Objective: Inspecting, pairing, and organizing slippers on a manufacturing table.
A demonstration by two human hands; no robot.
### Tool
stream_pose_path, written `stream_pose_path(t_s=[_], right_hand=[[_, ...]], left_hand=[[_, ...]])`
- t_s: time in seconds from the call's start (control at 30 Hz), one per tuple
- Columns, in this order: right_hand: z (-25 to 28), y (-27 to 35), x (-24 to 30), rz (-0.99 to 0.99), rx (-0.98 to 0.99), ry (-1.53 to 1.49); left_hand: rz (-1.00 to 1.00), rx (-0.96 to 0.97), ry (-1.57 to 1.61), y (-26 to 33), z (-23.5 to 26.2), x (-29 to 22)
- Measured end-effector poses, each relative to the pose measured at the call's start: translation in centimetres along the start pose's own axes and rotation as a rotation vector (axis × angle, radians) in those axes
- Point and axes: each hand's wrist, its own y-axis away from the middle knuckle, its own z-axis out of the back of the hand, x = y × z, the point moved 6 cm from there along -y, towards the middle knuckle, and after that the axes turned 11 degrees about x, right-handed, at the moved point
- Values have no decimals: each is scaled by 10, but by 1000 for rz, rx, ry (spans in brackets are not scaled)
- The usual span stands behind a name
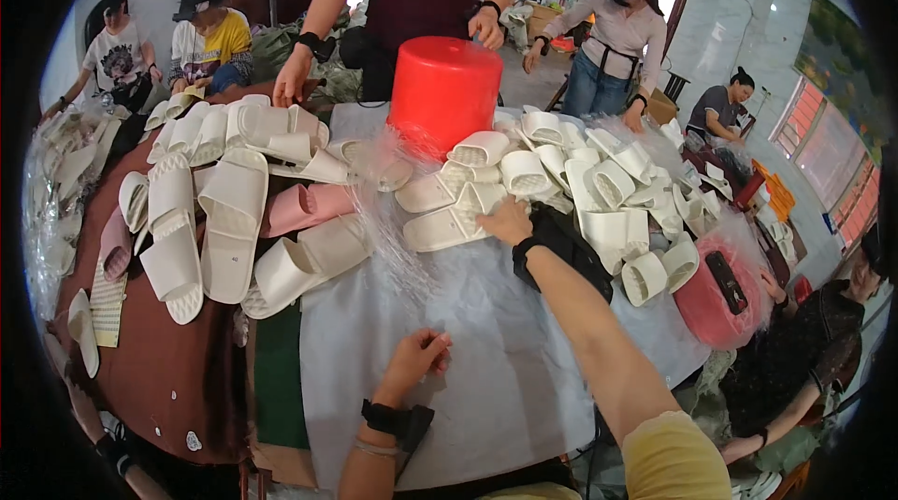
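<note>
My right hand (506,221) reaches forward to a pair of white slippers (447,227) lying on the grey sheet. Its fingers press around the edge of the nearer slipper. Closer to me, my left hand (417,365) hovers over the bare part of the grey sheet (449,313), fingers curled in, with nothing visible in them. Clear plastic film (379,210) lies crumpled to the left of the pair. A black cloth-like item (572,252) sits just right of my right hand, partly under the slippers.
Heaps of white slippers (234,219) cover the left, with a pink slipper (304,207) among them; more white slippers (608,182) pile at right. A red bucket (444,93) stands at the far side. A pink plastic-wrapped bundle (716,294) lies at right. Several people work around the table.
</note>
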Motion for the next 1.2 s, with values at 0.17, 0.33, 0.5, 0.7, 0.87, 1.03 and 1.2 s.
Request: stream_pose_path(t_s=[0.17,0.33,0.5,0.7,0.87,1.03,1.2], right_hand=[[67,20,3,79,-65,-201],[146,63,-10,219,248,-612],[217,101,-34,288,67,-597],[311,106,-125,340,-381,-725],[373,113,-247,120,-960,-800],[377,140,-320,-315,-1487,-441],[381,147,-296,-34,-1621,-434]], left_hand=[[12,-46,-97,0,1,-2],[-1,-76,-237,3,5,-6],[-35,19,-142,2,-1,-4],[-49,17,-242,2,-1,-3],[0,-11,-198,2,1,3],[-30,14,-142,1,-1,3],[-63,-1,-186,5,-5,-6]])
